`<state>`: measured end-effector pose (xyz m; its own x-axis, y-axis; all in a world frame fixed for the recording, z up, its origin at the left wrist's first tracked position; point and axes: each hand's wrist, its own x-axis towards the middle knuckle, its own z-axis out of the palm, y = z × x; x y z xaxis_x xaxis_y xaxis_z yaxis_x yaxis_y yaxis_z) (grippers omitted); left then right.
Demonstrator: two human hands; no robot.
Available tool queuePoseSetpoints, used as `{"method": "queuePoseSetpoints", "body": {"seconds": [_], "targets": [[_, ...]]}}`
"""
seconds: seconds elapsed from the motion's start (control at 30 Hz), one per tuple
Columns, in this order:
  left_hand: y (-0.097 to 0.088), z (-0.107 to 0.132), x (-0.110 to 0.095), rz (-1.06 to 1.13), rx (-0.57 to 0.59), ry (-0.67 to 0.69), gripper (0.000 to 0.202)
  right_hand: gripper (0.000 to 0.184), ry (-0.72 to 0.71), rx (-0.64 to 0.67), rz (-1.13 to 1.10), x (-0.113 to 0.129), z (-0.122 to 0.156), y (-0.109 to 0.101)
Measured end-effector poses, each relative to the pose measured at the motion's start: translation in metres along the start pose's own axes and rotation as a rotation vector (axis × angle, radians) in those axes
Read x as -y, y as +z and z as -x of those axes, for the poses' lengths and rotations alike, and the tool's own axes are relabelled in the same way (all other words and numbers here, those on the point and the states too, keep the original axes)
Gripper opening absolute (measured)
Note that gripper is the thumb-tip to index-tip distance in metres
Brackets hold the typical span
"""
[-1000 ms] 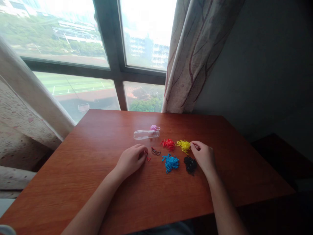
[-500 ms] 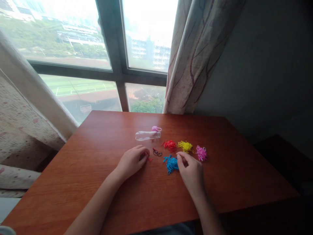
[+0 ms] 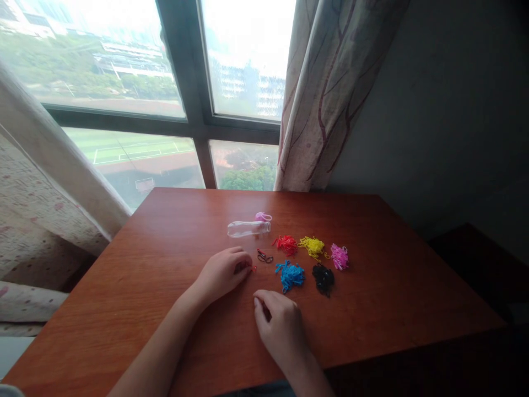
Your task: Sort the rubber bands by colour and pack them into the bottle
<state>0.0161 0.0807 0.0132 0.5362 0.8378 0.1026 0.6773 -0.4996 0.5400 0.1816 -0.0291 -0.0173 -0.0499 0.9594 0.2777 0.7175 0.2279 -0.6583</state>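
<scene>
On our desk (image 3: pixel 124 286), the left hand (image 3: pixel 225 273) has its grip pinched on a small red band (image 3: pixel 253 269), a bit of which shows at the fingertips. Our right hand (image 3: pixel 279 320) is nearer to us, its grip closed, thumb against forefinger; we cannot tell whether anything is between them. The two hands are near each other but apart. Just beyond the red band we see some dark loops (image 3: pixel 265 257) with a red end. To the right lie a red pile (image 3: pixel 286 244), a yellow pile (image 3: pixel 312 247), a pink pile (image 3: pixel 339 257), a blue pile (image 3: pixel 290 275) and a black pile (image 3: pixel 323 278). Farther back, a clear bottle (image 3: pixel 246 229) lies on its side.
</scene>
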Motion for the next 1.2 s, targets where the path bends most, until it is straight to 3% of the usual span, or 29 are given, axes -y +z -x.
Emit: {"method": "queuePoseSetpoints", "body": {"seconds": [0.3, 0.57, 0.77, 0.93, 1.2], "targets": [[0.006, -0.009, -0.012, 0.049, -0.066, 0.023, 0.014, 0.022, -0.012, 0.081, -0.009, 0.0, 0.001, -0.003], [0.017, -0.053, -0.042, 0.008, -0.099, 0.071, 0.013, 0.021, -0.016, 0.072, -0.011, 0.002, 0.0, -0.002], [0.028, -0.078, -0.045, -0.062, -0.109, 0.045, 0.014, 0.021, -0.029, 0.064, 0.001, 0.002, -0.001, -0.004], [0.03, -0.075, -0.04, -0.096, -0.11, 0.018, 0.015, 0.02, -0.032, 0.071, 0.009, 0.002, 0.001, -0.004], [0.016, -0.051, -0.023, -0.141, -0.083, -0.012, 0.018, 0.021, -0.031, 0.089, 0.012, 0.003, 0.0, -0.006]]}}
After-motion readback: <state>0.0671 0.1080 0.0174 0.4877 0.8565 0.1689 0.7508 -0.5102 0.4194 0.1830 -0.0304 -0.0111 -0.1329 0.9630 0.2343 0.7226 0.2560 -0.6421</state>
